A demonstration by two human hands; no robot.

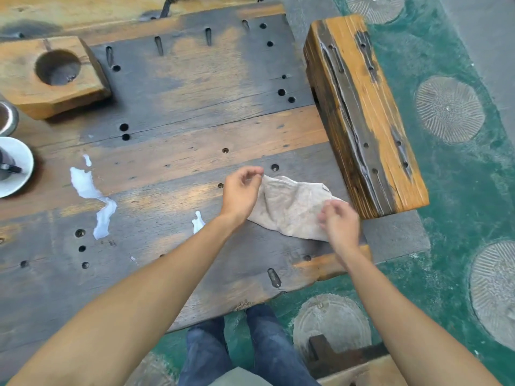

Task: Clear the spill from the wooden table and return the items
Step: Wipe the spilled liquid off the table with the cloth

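A beige cloth lies crumpled on the wooden table near its right edge. My left hand pinches the cloth's far left corner. At the cloth's near right edge, my right hand rests with fingers curled on the fabric. A white liquid spill runs in a long streak on the left part of the table. A smaller white splash lies beside my left forearm.
A wooden block with a round hollow sits at the far left. At the left edge stand a white saucer with a dark item and a metal cup. A wooden bench adjoins the table's right side. Green floor lies beyond.
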